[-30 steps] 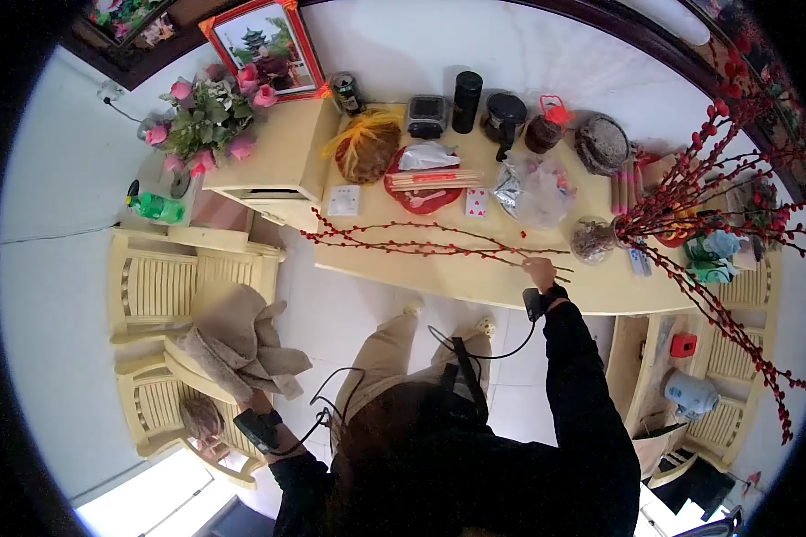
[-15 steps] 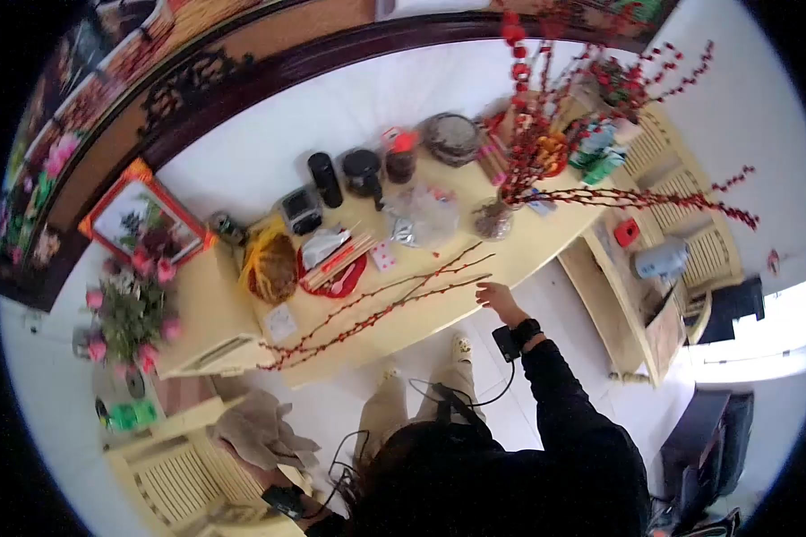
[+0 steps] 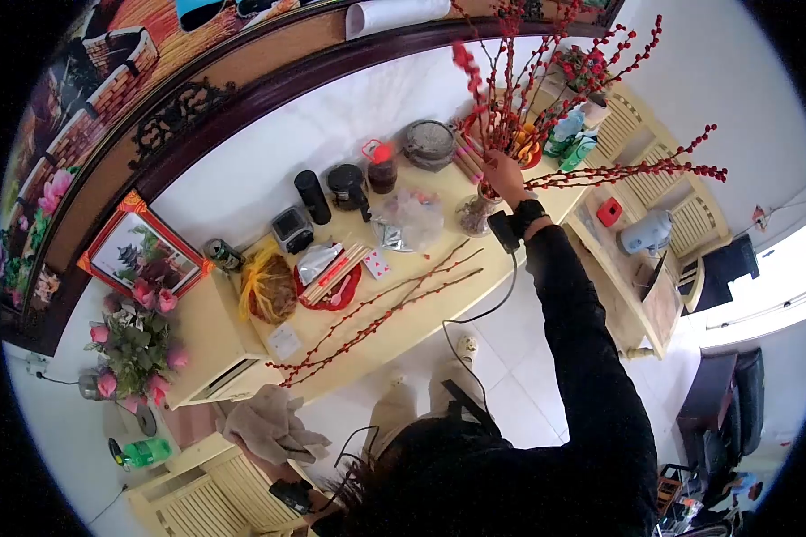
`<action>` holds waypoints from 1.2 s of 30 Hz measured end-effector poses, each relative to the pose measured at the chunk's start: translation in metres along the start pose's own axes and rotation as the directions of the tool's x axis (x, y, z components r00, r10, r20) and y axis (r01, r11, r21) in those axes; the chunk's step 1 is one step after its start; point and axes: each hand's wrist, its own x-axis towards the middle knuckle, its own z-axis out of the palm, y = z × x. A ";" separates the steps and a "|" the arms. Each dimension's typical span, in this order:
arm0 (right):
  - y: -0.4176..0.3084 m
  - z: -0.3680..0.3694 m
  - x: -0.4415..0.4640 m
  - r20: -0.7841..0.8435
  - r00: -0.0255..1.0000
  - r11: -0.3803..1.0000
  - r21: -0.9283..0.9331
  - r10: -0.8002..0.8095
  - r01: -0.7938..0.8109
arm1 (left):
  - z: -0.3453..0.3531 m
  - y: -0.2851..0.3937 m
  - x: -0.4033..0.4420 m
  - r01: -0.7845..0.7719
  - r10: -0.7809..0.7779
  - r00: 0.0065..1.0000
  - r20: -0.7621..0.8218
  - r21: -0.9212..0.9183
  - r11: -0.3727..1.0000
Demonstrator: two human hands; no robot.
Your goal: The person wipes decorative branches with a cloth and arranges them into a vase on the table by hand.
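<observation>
My right hand (image 3: pixel 507 179) is at the base of the red berry branches (image 3: pixel 510 94), its fingers closed round stems just above the glass vase (image 3: pixel 479 215). Some branches rise over the hand and others spread far to the right. A grey-brown cloth (image 3: pixel 273 422) drapes over my left hand (image 3: pixel 264 463) at the lower left; the cloth covers most of the fingers. Two or so loose berry branches (image 3: pixel 381 324) lie along the front of the cream cabinet top (image 3: pixel 403 345), apart from both hands.
On the cabinet are a red dish (image 3: pixel 345 291) with sticks, a yellow-netted bag (image 3: pixel 270 291), a black cylinder (image 3: pixel 312 197), a dark mug (image 3: pixel 345 185) and a red-lidded jar (image 3: pixel 381 167). Pink flowers (image 3: pixel 139 336) and a framed picture (image 3: pixel 148 251) stand left. A chair (image 3: pixel 219 497) is lower left.
My right hand has gone up and away from beside the cabinet's front edge to the stems in the vase and closed on them. My left hand still has the cloth.
</observation>
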 end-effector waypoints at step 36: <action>0.046 -0.050 0.030 -0.294 0.951 0.986 -0.101 0.098 -0.133 | -0.028 -0.051 -0.084 -0.420 0.426 0.835 -0.348 0.097 0.902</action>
